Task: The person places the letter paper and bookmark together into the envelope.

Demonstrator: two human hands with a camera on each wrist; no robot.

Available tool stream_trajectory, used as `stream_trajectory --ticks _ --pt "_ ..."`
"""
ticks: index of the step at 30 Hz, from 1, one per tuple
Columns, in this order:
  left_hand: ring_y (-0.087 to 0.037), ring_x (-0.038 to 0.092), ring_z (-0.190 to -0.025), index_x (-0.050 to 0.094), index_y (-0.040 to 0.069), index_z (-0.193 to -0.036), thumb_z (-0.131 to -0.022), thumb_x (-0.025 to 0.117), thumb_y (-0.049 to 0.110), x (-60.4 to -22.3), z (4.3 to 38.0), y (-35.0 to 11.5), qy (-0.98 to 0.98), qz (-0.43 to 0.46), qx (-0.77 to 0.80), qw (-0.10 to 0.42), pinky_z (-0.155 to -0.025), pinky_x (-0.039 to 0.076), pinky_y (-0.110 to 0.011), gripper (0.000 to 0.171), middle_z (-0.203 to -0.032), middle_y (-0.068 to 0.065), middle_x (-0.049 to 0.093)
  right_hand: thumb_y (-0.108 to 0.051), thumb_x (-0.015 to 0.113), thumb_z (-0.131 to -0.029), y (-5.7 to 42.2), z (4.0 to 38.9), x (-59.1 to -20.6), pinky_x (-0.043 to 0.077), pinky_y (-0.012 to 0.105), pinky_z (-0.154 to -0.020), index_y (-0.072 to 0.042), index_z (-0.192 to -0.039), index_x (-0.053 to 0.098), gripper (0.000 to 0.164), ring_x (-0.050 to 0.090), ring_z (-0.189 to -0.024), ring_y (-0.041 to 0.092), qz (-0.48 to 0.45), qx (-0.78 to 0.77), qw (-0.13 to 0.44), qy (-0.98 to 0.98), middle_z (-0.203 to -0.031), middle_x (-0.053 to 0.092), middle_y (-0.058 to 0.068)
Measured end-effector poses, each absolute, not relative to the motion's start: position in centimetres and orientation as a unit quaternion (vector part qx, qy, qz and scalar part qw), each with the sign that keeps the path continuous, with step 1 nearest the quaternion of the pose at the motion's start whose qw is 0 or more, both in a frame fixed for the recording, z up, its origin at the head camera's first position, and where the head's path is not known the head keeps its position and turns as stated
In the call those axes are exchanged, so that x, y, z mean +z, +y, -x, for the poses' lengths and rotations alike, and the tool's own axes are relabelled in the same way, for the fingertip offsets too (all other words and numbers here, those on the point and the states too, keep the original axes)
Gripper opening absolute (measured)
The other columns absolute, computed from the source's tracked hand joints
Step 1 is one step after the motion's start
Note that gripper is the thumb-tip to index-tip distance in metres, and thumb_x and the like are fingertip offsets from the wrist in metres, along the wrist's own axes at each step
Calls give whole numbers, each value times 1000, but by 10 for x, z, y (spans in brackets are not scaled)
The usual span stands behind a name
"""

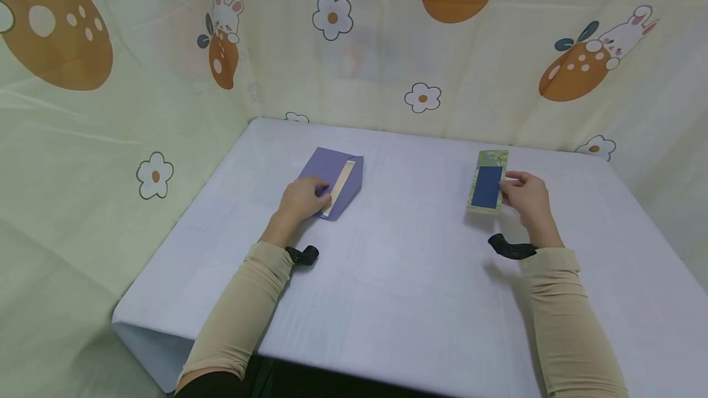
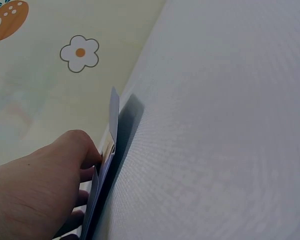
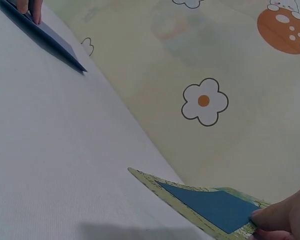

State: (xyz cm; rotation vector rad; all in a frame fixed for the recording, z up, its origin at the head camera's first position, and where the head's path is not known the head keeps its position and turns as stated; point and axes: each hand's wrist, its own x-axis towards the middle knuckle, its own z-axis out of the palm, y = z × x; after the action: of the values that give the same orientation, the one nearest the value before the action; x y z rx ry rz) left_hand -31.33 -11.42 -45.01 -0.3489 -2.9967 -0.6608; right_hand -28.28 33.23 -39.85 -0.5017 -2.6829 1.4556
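My left hand (image 1: pixel 303 198) grips a purple envelope (image 1: pixel 327 163) on the left part of the table, with a cream strip (image 1: pixel 339 188) running along its flap side. In the left wrist view the envelope (image 2: pixel 114 112) is seen almost edge-on, its flap raised, and some fingertips are hidden behind it. Over on the right, my right hand (image 1: pixel 528 200) pinches a long card (image 1: pixel 487 187) by its right edge. The card has a green patterned border and a dark blue panel. A shadow beneath suggests it is held above the cloth.
A white cloth covers the table (image 1: pixel 387 275). Behind and to the left hangs a pale yellow curtain (image 1: pixel 365 66) with printed flowers, rabbits and orange shapes. Black bands sit at both wrists, near the beige sleeves (image 1: pixel 570 318).
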Motion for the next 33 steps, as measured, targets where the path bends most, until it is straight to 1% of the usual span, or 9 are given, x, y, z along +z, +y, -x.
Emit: stream_trajectory --ticks 4,9,14,19,29,33 --pt "-30 53 -126 64 15 -123 -85 59 34 -449 313 -114 -969 114 -215 27 -105 43 -43 43 -131 -7 61 -21 48 -97 330 285 -400 54 13 -66 -2 -144 37 52 54 -71 -5 160 471 29 -867 -117 53 11" --pt "-31 53 -125 64 15 -124 -85 59 33 -449 312 -114 -969 115 -216 29 -104 43 -43 43 -131 -7 61 -20 47 -96 328 287 -402 53 11 -64 -1 -143 38 52 55 -71 -6 154 472 33 -868 -120 53 13" --pt "-31 54 -124 65 14 -123 -85 59 32 -448 312 -113 -969 114 -218 30 -103 44 -44 43 -130 -8 61 -17 48 -96 323 287 -402 52 10 -63 1 -142 39 51 54 -68 -8 143 476 38 -867 -120 53 16" --pt "-31 55 -123 65 15 -123 -85 59 33 -448 312 -113 -969 115 -216 33 -102 45 -45 43 -129 -7 62 -16 48 -96 318 286 -403 53 10 -63 3 -141 39 50 56 -68 -7 133 481 43 -865 -120 54 19" --pt "-31 55 -124 65 15 -122 -84 59 33 -451 314 -114 -969 116 -215 38 -101 45 -45 43 -130 -7 62 -16 47 -96 311 286 -402 53 10 -64 2 -142 38 50 53 -66 -11 124 478 33 -869 -127 52 21" --pt "-31 55 -123 65 15 -122 -84 59 33 -451 313 -114 -969 116 -215 39 -102 45 -45 43 -129 -7 62 -18 48 -97 308 286 -400 53 10 -65 0 -143 37 51 54 -69 -9 120 476 32 -870 -128 52 22"
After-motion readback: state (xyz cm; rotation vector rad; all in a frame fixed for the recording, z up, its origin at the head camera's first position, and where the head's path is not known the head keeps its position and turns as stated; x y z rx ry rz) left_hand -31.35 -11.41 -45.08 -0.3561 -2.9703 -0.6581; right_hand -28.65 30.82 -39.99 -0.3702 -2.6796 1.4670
